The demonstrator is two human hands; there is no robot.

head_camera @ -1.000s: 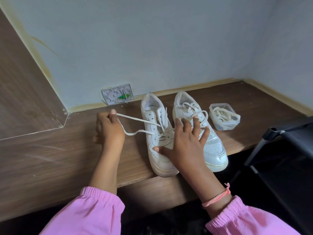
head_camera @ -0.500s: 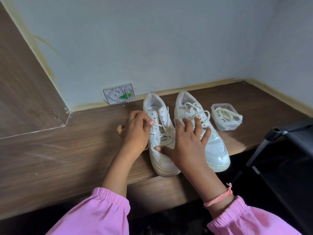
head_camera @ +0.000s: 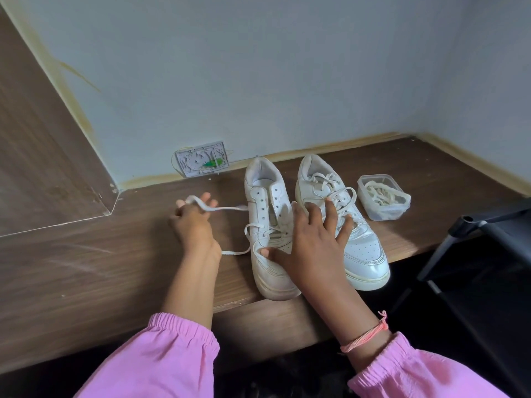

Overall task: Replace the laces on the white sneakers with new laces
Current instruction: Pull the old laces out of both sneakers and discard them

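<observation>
Head view: left hand (head_camera: 193,225) grip closed on lace (head_camera: 227,208); right hand (head_camera: 311,242) spread flat on sneaker (head_camera: 268,225).

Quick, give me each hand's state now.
Left hand: closed on the old lace.
Right hand: open, spread flat on the left sneaker.

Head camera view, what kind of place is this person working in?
Probably a room in a home, at a built-in corner desk or shelf: a wood-grain surface meets painted walls, an uncovered wall socket box sits at its back edge, and a dark rack or chair frame stands beside it.
</observation>
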